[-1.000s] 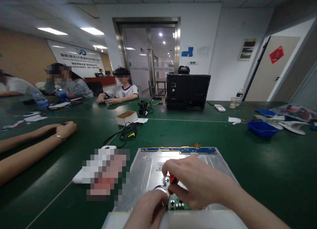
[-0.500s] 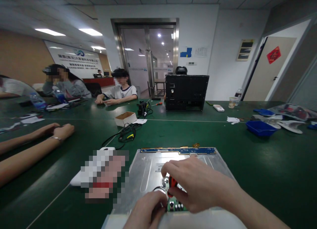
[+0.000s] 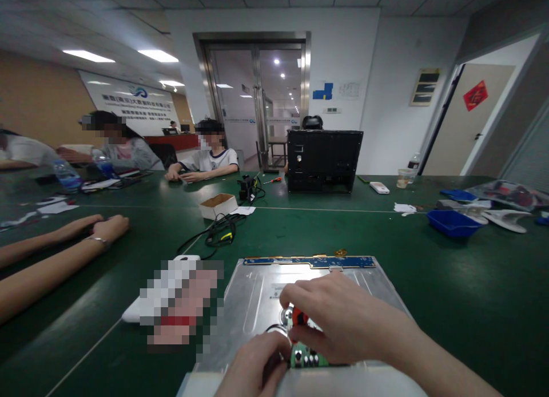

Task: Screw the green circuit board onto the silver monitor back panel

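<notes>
Panel (image 3: 253, 305) before me: bare silvery metal, smooth, with bright glare. The red handle (image 3: 302, 315) I grip looks like plastic. Tabletop (image 3: 454, 305): smooth, semi-gloss, with soft, broad reflections. Small box (image 3: 223, 209): matt cardboard, by its look. Monitor housing (image 3: 325, 159): matt, apparently plastic.

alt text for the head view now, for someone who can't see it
A person's right hand grips a red-and-black tool handle over a green circuit board on a metal panel, the left hand close beside it. Other people sit at a green table.
</notes>
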`<state>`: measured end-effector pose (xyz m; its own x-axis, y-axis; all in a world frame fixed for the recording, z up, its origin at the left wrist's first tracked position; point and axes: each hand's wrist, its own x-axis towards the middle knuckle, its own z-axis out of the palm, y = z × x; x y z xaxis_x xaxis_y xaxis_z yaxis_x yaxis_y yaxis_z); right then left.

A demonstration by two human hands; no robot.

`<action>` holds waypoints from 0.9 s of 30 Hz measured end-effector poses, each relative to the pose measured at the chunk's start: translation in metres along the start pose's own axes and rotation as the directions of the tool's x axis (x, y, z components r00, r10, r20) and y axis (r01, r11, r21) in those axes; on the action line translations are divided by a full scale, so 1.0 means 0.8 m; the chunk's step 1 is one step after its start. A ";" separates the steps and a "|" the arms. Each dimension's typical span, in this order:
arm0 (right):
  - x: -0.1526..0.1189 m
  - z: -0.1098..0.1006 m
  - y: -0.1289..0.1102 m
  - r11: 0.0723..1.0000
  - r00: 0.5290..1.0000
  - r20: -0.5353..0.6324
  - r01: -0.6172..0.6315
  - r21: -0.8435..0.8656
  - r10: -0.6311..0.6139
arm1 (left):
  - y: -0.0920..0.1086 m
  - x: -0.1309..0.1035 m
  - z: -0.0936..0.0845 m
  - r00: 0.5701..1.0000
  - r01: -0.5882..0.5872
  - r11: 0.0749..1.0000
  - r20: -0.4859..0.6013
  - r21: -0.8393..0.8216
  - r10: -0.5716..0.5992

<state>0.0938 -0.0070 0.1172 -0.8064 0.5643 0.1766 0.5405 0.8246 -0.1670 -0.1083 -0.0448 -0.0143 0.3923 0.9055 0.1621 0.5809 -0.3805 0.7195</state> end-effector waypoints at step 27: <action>0.003 0.013 -0.010 0.997 0.998 -0.069 0.010 -0.083 -0.016 | 0.002 0.000 0.007 0.981 -0.176 0.977 -0.061 0.117 0.184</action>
<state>0.0852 -0.0130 0.1092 -0.7965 0.5525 0.2456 0.5501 0.8308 -0.0846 -0.1034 -0.0463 -0.0168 0.4482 0.8298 0.3325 0.5825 -0.5533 0.5955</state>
